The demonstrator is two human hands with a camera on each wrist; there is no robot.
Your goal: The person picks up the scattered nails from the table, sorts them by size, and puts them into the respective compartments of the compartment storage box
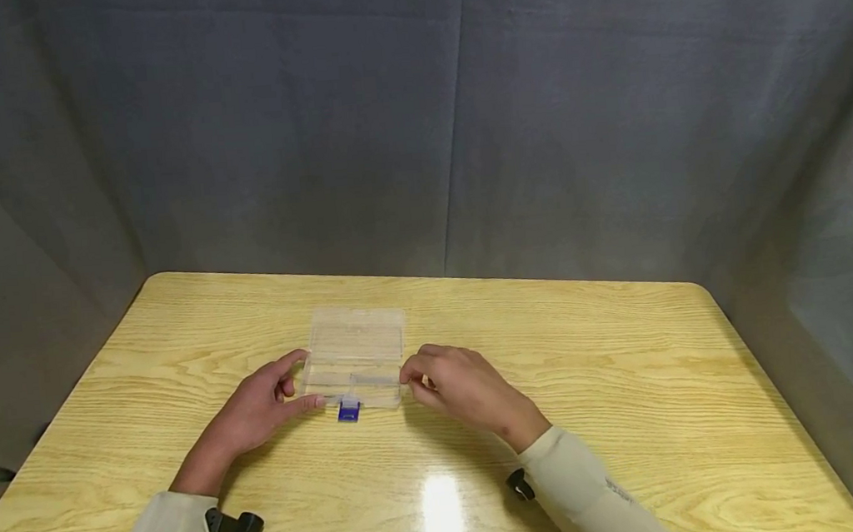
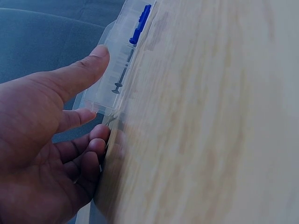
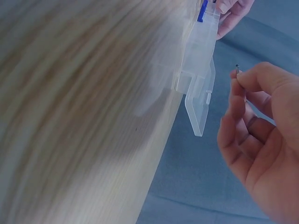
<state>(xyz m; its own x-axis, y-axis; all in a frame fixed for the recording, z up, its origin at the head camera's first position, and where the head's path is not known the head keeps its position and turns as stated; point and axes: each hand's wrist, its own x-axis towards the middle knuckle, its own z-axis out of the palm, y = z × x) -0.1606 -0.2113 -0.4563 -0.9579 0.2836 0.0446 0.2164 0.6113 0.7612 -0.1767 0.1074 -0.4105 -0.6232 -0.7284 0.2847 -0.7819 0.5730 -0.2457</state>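
Grey cloth walls close in a pale wood-grain worktop [image 1: 631, 383], and just left of the head view's centre lies a clear plastic box [image 1: 358, 356] with its lid folded open toward the top of the frame and a small blue latch [image 1: 348, 411] at its near edge. Its long axis runs roughly left to right across the picture, so each short end faces one hand. The left hand [image 1: 258, 413] sits at the box's left end, thumb and forefinger spread in a loose C about that corner; in the left wrist view the thumb tip lies on or right at the clear wall, and through the plastic a small dark screw-like piece [image 2: 120, 80] shows inside the box. Those fingers look relaxed and steadying, not clamped. The right hand [image 1: 458, 384] hovers at the box's right end, just beside it and seemingly not touching it; in the right wrist view its thumb and forefinger pinch a tiny dark piece [image 3: 238, 69], a pin or screw too small to name surely, held in the right half of that frame with the open box [image 3: 198, 79] up and to its left. So the box lies just to the left of the pinching fingers, and the right hand is the one carrying the piece, while the left is the nearer to the box wall.
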